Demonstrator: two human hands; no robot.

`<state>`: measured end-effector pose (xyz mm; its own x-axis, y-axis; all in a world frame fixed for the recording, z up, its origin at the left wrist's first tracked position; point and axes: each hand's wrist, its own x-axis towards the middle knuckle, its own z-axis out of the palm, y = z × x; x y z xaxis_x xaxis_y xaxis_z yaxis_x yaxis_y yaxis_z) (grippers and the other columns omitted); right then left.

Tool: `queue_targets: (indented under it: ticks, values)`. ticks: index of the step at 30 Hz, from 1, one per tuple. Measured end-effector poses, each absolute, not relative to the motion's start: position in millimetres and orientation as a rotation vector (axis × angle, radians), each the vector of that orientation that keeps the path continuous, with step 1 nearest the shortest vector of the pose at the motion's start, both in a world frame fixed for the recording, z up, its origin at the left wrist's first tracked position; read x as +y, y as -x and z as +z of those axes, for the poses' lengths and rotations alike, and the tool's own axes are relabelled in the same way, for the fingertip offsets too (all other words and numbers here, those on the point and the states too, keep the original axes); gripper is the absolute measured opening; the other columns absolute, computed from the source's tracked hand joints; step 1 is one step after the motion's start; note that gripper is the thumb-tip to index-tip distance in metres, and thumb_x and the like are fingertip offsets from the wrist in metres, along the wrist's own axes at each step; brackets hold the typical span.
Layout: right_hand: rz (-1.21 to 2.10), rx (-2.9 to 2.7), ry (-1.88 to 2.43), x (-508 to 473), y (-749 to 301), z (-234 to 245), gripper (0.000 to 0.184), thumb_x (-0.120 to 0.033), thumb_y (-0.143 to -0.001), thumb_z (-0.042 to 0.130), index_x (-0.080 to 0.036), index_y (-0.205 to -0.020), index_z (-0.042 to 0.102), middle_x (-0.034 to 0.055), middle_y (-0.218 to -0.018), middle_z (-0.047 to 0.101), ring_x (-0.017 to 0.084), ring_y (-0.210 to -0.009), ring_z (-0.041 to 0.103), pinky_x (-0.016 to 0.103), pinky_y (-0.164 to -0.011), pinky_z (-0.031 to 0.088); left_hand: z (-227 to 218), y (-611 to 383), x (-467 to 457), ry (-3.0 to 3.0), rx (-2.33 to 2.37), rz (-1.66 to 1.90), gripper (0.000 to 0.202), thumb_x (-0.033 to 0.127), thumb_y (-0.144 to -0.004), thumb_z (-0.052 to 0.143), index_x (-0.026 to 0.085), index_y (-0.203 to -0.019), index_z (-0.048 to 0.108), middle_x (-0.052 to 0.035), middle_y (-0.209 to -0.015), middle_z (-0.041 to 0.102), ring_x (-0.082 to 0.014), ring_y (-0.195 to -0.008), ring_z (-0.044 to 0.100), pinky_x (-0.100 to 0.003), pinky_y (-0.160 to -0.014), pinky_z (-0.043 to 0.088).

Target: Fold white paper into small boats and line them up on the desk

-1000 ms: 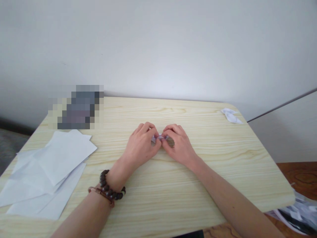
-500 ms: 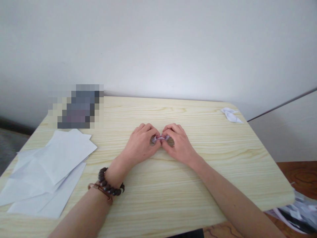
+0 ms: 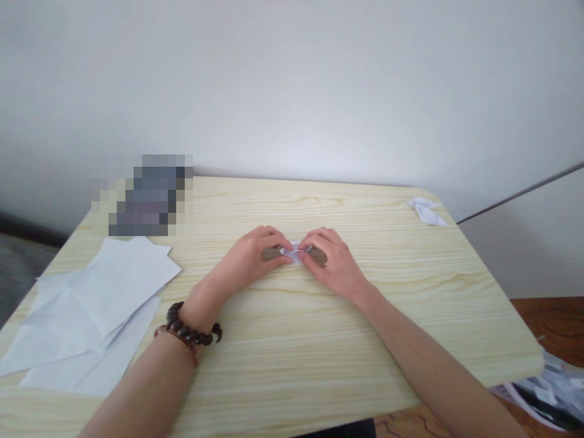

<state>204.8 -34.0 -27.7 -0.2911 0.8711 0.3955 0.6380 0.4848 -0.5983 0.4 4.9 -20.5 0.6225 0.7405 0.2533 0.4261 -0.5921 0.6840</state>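
Between my two hands, above the middle of the wood-grained table (image 3: 274, 353), is a small piece of folded white paper (image 3: 295, 252). My left hand (image 3: 255, 255) pinches its left side between thumb and fingers. On the right side, the thumb and fingertips of my right hand (image 3: 335, 261) grip it too. Fingertips cover parts of the paper, so its full shape is hard to make out.
Loose white paper sheets (image 3: 128, 280) overlap at the table's left side. Behind them lies a pixelated dark object (image 3: 150, 198). A folded white paper piece (image 3: 429, 213) rests near the far right corner. Beyond the right edge, a container of white scraps (image 3: 552, 389) sits lower down.
My left hand has shifted slightly left and its fingers have drawn apart from my right hand's. More of the folded paper shows between them.
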Motion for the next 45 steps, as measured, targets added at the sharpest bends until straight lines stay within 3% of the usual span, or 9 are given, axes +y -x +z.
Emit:
queue_targets:
  ticks: [3,7,10,12,17,23,33,40,45]
  values:
    - [0.468,-1.975,1.218,-33,-206,-29,0.003,-0.021,-0.086,0.061,-0.021,-0.087,0.064,0.0041,-0.09,0.064,0.018,-0.091,0.06,0.034,-0.085,0.048,-23,-1,4,-2.26,0.923,0.777,0.013,0.029,-0.085,0.063,0.02,-0.091,0.07,-0.0052,-0.098,0.069,-0.0174,-0.092,0.062,-0.028,-0.083,0.048]
    - [0.54,-1.862,1.187,-32,-208,-28,0.006,-0.026,-0.085,0.065,-0.021,-0.087,0.066,0.0038,-0.09,0.065,0.015,-0.086,0.063,0.029,-0.079,0.051,-22,-3,0,-2.19,1.043,0.834,0.012,0.028,-0.085,0.061,0.02,-0.087,0.069,-0.0003,-0.084,0.071,-0.0116,-0.067,0.058,-0.022,-0.064,0.044]
    - [0.593,-1.835,1.148,-30,-212,-29,0.009,-0.029,-0.085,0.066,-0.021,-0.089,0.066,0.004,-0.096,0.068,0.014,-0.085,0.065,0.028,-0.076,0.053,-19,-1,-1,-2.115,1.15,0.831,0.015,0.032,-0.084,0.061,0.019,-0.083,0.07,0.0048,-0.057,0.058,-0.0092,-0.051,0.046,-0.021,-0.053,0.036]
    - [0.629,-1.86,1.125,-29,-215,-29,0.01,-0.031,-0.084,0.066,-0.023,-0.09,0.067,0.0037,-0.099,0.07,0.015,-0.088,0.067,0.029,-0.077,0.054,-17,0,-1,-2.076,1.177,0.825,0.017,0.035,-0.083,0.062,0.019,-0.081,0.07,0.0059,-0.052,0.051,-0.0091,-0.049,0.043,-0.021,-0.051,0.034]
    - [0.562,-1.897,1.079,-28,-218,-29,0.009,-0.031,-0.083,0.068,-0.023,-0.087,0.067,0.0032,-0.094,0.072,0.016,-0.09,0.068,0.03,-0.08,0.055,-17,0,0,-2.086,1.106,0.808,0.02,0.038,-0.077,0.068,0.018,-0.084,0.069,0.0028,-0.062,0.061,-0.0102,-0.054,0.048,-0.021,-0.053,0.038]
    - [0.471,-1.893,1.085,-30,-218,-26,0.009,-0.033,-0.084,0.066,-0.024,-0.085,0.068,0.0015,-0.089,0.074,0.017,-0.085,0.071,0.03,-0.076,0.057,-18,-3,-1,-1.945,1.002,0.881,0.021,0.037,-0.077,0.069,0.017,-0.079,0.067,-0.0065,-0.101,0.072,-0.0152,-0.073,0.064,-0.027,-0.069,0.052]
    - [0.387,-1.849,1.041,-33,-217,-23,0.006,-0.03,-0.085,0.065,-0.025,-0.082,0.067,0.0012,-0.087,0.075,0.018,-0.083,0.072,0.03,-0.075,0.058,-10,-5,-4,-1.756,0.973,0.96,0.024,0.037,-0.076,0.072,0.014,-0.073,0.065,-0.0079,-0.096,0.072,-0.0174,-0.08,0.068,-0.028,-0.073,0.057]
    - [0.461,-1.755,1.075,-34,-217,-28,0.03,-0.035,-0.081,0.069,-0.026,-0.107,0.059,0.0014,-0.093,0.072,0.015,-0.074,0.072,0.028,-0.068,0.059,-15,-5,-4,-1.964,0.866,0.982,0.02,0.029,-0.079,0.069,0.016,-0.094,0.066,-0.007,-0.097,0.069,-0.0167,-0.086,0.066,-0.028,-0.076,0.057]
    - [0.408,-1.875,1.059,-34,-217,-25,0.006,-0.03,-0.085,0.065,-0.025,-0.089,0.065,0.001,-0.088,0.074,0.016,-0.079,0.072,0.029,-0.073,0.058,-16,-5,-3,-2.021,0.818,0.958,0.016,0.025,-0.084,0.064,0.016,-0.096,0.07,-0.0088,-0.106,0.069,-0.016,-0.086,0.067,-0.025,-0.073,0.057]
